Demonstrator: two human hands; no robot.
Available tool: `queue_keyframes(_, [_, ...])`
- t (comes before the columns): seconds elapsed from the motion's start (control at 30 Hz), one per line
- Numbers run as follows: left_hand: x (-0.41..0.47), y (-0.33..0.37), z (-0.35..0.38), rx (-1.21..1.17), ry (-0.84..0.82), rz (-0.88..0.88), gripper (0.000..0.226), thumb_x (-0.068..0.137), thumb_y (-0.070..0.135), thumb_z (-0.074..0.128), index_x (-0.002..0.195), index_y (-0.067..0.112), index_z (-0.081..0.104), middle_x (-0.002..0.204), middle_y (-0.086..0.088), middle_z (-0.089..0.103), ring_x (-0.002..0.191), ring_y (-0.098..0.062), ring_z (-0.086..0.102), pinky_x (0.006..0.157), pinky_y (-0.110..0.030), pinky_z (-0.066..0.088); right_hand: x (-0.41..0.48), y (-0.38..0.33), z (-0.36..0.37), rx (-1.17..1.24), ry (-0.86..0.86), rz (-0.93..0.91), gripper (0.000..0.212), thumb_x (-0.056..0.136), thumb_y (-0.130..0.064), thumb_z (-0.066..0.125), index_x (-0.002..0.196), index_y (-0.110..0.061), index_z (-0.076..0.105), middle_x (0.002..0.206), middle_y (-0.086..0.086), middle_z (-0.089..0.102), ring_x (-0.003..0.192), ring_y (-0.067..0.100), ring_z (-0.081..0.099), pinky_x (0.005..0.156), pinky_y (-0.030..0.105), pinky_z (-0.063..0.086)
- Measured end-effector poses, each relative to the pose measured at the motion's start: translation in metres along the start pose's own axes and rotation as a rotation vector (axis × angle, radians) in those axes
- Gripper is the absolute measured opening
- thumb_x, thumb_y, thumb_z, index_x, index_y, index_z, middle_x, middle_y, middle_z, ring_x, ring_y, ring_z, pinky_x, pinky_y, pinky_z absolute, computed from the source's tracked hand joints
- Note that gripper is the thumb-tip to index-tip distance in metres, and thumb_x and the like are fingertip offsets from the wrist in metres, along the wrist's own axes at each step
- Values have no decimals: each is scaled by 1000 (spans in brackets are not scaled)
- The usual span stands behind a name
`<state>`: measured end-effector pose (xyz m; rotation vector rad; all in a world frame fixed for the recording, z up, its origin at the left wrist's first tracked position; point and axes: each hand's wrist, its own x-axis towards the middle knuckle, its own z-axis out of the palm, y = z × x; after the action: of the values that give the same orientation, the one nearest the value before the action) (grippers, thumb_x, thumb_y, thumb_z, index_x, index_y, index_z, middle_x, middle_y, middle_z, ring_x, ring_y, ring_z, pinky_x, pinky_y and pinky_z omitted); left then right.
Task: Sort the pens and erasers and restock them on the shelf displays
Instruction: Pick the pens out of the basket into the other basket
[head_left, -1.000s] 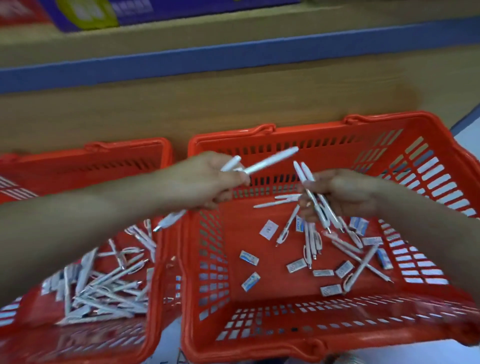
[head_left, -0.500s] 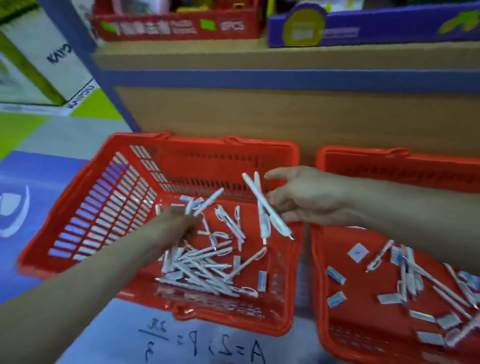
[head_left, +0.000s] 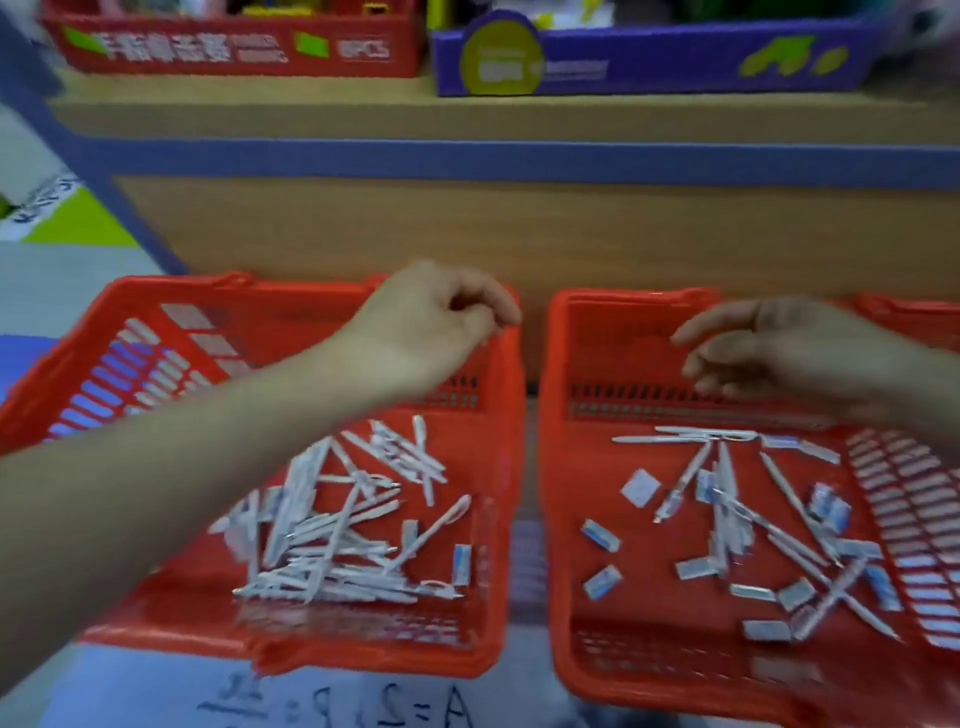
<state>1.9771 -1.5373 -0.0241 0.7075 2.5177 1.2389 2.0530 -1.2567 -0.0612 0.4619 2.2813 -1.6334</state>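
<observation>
Background: wood shelf (head_left: 519, 119) w/ blue strip along its front; red box (head_left: 234, 47) and purple box (head_left: 675, 62) stand on it.
Floor (head_left: 524, 691): pale, w/ handwritten letters near bottom edge; two red baskets stand side by side, narrow gap btw them.
Left basket (head_left: 182, 285): holds pen pile (head_left: 322, 535), many white pens crossing each other; one eraser (head_left: 461, 564) lies near its right wall.
Right basket (head_left: 623, 301): loose pens (head_left: 680, 480) and erasers (head_left: 601, 535) mixed on the bottom, spread out.
Left hand (head_left: 431, 322): above far right corner of left basket, fingers loosely bent, nothing in it.
Right hand (head_left: 779, 348): above far wall of right basket, fingers relaxed, a bit spread, holds nothing.
Sharpness: blurred, small print not readable.
</observation>
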Motion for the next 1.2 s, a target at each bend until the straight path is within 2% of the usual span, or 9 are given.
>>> queue_keyframes(0.17, [38, 60, 85, 283, -331, 209, 24, 84, 7, 52, 88, 20, 72, 89, 0, 72, 81, -15, 63, 74, -23, 47, -19, 99, -51, -221, 140, 223, 20, 83, 9, 58, 84, -10, 63, 78, 22, 65, 59, 22, 53, 47, 19, 40])
queue_keyframes(0.27, [48, 58, 146, 484, -500, 263, 25, 83, 12, 51, 94, 20, 72, 98, 2, 72, 93, -14, 63, 74, -17, 42, -16, 146, -66, -250, 186, 311, 26, 83, 12, 55, 80, -12, 62, 58, 7, 66, 45, 13, 56, 47, 19, 38])
queue_keyframes(0.4, [54, 22, 228, 684, -660, 264, 24, 79, 15, 50, 93, 10, 69, 96, -11, 70, 94, -29, 64, 78, -34, 53, -6, 186, -67, -420, 153, 284, 15, 85, 6, 53, 81, -1, 66, 58, 10, 62, 49, 15, 54, 48, 18, 37])
queue_keyframes(0.47, [57, 4, 262, 749, -629, 239, 23, 81, 16, 49, 92, 7, 67, 99, -14, 67, 95, -32, 63, 74, -34, 51, -1, 202, -59, -601, 69, 227, 23, 82, -14, 61, 93, 5, 69, 81, 21, 69, 73, 20, 62, 63, 14, 41])
queue_keyframes(0.6, [67, -25, 305, 682, -454, 99, 36, 84, 29, 56, 115, 13, 58, 119, -11, 57, 112, -30, 53, 93, -37, 46, 4, 226, -40, -980, -106, 164, 31, 82, -36, 63, 97, -9, 66, 102, 16, 66, 98, 33, 62, 79, 33, 45])
queue_keyframes(0.73, [57, -41, 323, 756, -479, -70, 59, 82, 42, 63, 128, 12, 44, 134, -10, 44, 125, -29, 39, 100, -40, 40, 4, 232, -34, -997, -134, 179, 34, 79, -38, 65, 99, -10, 65, 105, 13, 66, 100, 30, 62, 80, 31, 46])
queue_keyframes(0.9, [49, -46, 334, 803, -481, -73, 35, 85, 13, 56, 118, 8, 47, 120, -13, 59, 111, -33, 57, 88, -41, 47, 5, 237, -29, -990, -113, 214, 31, 87, -31, 57, 110, -10, 59, 114, 12, 64, 109, 30, 59, 84, 32, 45])
queue_keyframes(1.03, [65, -48, 322, 703, -368, -98, 45, 82, 7, 50, 125, 5, 37, 108, -18, 64, 101, -37, 62, 79, -42, 49, 21, 230, -30, -729, -42, 354, 32, 97, -16, 40, 117, 4, 57, 123, 20, 58, 114, 33, 55, 81, 28, 40])
queue_keyframes(1.2, [88, -68, 306, 745, -336, -198, 37, 88, 14, 47, 125, 11, 41, 119, -17, 54, 109, -34, 55, 87, -41, 45, 26, 239, -26, -683, 82, 378, 37, 81, -36, 65, 104, -8, 55, 106, 10, 65, 95, 26, 60, 73, 27, 42])
